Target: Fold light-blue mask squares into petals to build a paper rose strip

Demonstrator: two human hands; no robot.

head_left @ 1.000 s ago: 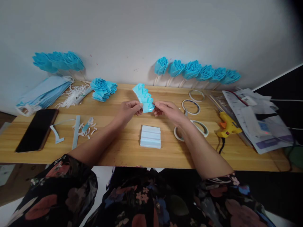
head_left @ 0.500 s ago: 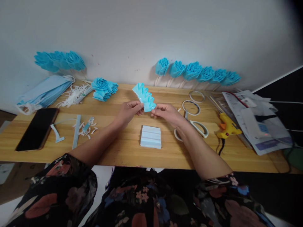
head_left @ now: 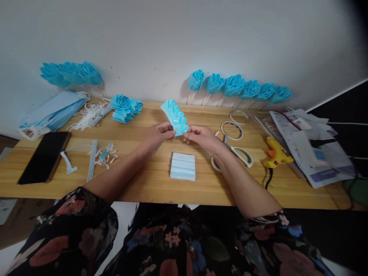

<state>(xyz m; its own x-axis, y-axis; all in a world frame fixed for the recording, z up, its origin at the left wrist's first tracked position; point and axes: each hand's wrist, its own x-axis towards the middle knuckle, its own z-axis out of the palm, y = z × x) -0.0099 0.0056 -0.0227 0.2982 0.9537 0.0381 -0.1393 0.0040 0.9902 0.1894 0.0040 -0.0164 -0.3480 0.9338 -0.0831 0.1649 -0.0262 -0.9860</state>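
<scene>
Nearest to the camera is the person's flowered clothing (head_left: 172,245), and both bare forearms reach from it over the front edge of the wooden desk (head_left: 143,188). Between the forearms a small stack of folded pale blue pieces (head_left: 183,166) lies flat on the desk.

Just behind it, the left hand (head_left: 156,136) and the right hand (head_left: 201,137) meet above the desk. Each grip is almost closed, thumb against fingertips, and pinches the near end of a pleated blue strip (head_left: 175,117). The strip stands up and leans away to the left, and its far end is free.

Right of the right hand lie white-handled scissors (head_left: 240,153), partly hidden by the wrist, then a yellow glue gun (head_left: 276,153) and a pile of printed papers (head_left: 310,149). The print there is too small to read. Two tape rings (head_left: 232,130) lie behind the scissors.

On the left are a dark phone (head_left: 46,156), cut scraps (head_left: 100,155), a pile of blue masks (head_left: 51,113) with white strings (head_left: 89,115) and a blue flower (head_left: 125,107).

At the back, a row of blue flowers (head_left: 238,87) leans on the wall (head_left: 172,38).
</scene>
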